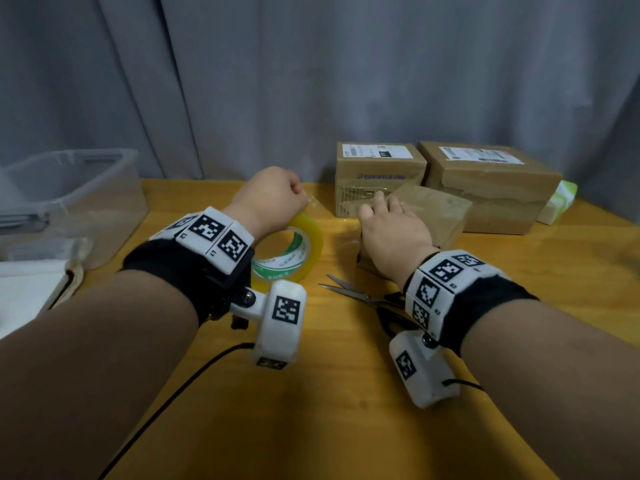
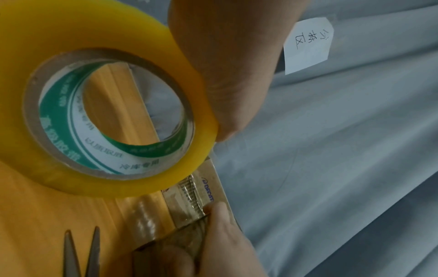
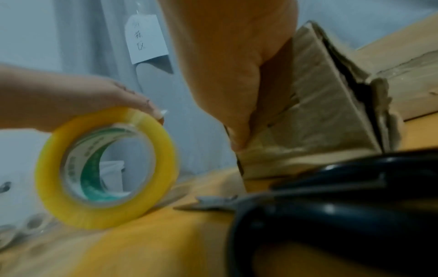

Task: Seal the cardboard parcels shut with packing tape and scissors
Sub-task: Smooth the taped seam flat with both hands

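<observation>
Yellow tape roll [image 1: 291, 252] stands on the counter [image 1: 346, 393], gripped by the left hand [image 1: 273, 195]. Right hand [image 1: 391, 226] lies flat on the box [image 1: 433, 209]. Keep the strip taut; scissors [image 1: 363, 296] lie beside.

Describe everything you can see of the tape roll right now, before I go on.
The tape roll is a ring of clear yellowish packing tape on a brown cardboard core, its inside printed green and white. It stands on edge on the wooden table, left of the small box and beyond the scissors. The left hand holds it from above, fingers curled over the top, and a clear strip runs from it to the box, where the right hand presses.
</observation>
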`<state>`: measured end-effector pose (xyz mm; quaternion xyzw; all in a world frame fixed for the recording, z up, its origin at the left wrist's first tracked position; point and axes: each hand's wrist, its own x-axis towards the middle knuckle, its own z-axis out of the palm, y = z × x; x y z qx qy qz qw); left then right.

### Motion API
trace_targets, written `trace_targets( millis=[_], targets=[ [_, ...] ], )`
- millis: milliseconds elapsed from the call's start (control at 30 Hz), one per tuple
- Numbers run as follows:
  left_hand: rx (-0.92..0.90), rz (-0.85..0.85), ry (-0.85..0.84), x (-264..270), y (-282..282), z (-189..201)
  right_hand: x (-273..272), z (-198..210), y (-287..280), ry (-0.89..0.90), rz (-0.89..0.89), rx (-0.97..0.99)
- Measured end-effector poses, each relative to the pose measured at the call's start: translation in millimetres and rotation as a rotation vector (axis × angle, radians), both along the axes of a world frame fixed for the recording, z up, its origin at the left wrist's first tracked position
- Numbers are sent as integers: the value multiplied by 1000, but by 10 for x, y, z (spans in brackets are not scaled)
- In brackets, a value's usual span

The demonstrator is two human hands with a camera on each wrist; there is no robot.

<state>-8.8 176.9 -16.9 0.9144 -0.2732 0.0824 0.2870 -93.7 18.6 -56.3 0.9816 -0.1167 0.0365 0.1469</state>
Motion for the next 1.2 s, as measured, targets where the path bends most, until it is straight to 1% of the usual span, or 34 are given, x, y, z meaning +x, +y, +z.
trace_targets(
  millis=[100,167,200,233,300,333,367,433,500,533,633,700,767,833,933,1033,1100,1200],
  targets=[
    [20,-5,3,-38,-20,10,-21,1,46,43,-16,-20],
    [7,-17,26,-53,3,7,-40,53,26,56,-2,67],
    [-6,-21,35,-54,22,5,-43,108,21,19,17,149],
    [-23,-27,43,-55,51,3,-39,167,30,-67,55,266],
    [-56,-48,63,-73,102,3,-36,278,112,-328,169,567],
    [-70,-62,63,-98,117,15,-30,318,178,-409,215,728],
    [-77,-77,61,-135,130,28,-31,340,255,-415,235,886],
    [-69,-98,54,-222,140,64,-32,316,395,-356,188,1163],
    [-37,-109,54,-317,142,102,-44,289,488,-370,145,1363],
    [-23,-108,55,-359,142,117,-56,293,515,-387,139,1416],
    [2,-118,73,-450,184,145,-103,321,526,-414,147,1489],
    [27,-149,116,-502,218,130,-134,319,477,-433,157,1481],
    [46,-196,181,-557,230,85,-184,324,436,-458,198,1328],
    [32,-206,209,-597,231,47,-241,344,420,-500,244,1183],
    [22,-208,153,-612,255,36,-330,396,417,-562,336,1109],
    [-6,-243,138,-633,285,46,-400,429,386,-517,341,1016],
    [-46,-264,140,-649,295,36,-420,421,365,-499,307,1019],
    [-108,-273,130,-663,297,-1,-448,385,358,-488,255,1095]
  ],
)
